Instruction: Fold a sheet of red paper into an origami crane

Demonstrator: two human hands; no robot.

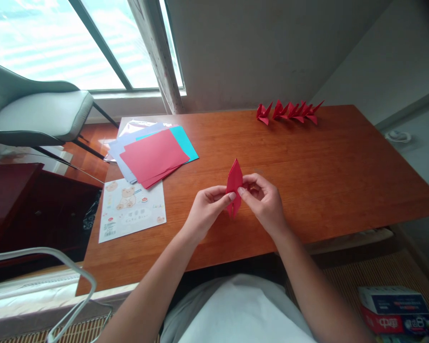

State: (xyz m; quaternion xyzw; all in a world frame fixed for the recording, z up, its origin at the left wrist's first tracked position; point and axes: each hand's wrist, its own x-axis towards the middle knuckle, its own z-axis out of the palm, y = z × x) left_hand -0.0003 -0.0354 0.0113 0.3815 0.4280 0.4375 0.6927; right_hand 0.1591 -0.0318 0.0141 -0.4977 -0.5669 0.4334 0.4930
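Between my two hands is a piece of red folded paper (235,180), long and diamond-shaped, with a slit at its lower end. It is held upright above the wooden table, one point away from me. My left hand (211,205) pinches its left edge, thumb on the near face. From the other side my right hand (263,197) grips the right edge between thumb and curled fingers. The fingers behind the paper are partly hidden. Several finished red paper cranes (295,112) stand in a row at the table's far edge.
Red paper sheets (153,155) lie fanned over blue and lilac ones on the wooden table (214,245), at the left. Nearer is a white bear-printed sheet (132,209). A chair (39,114) stands left by the window; boxes (395,309) sit low at the right.
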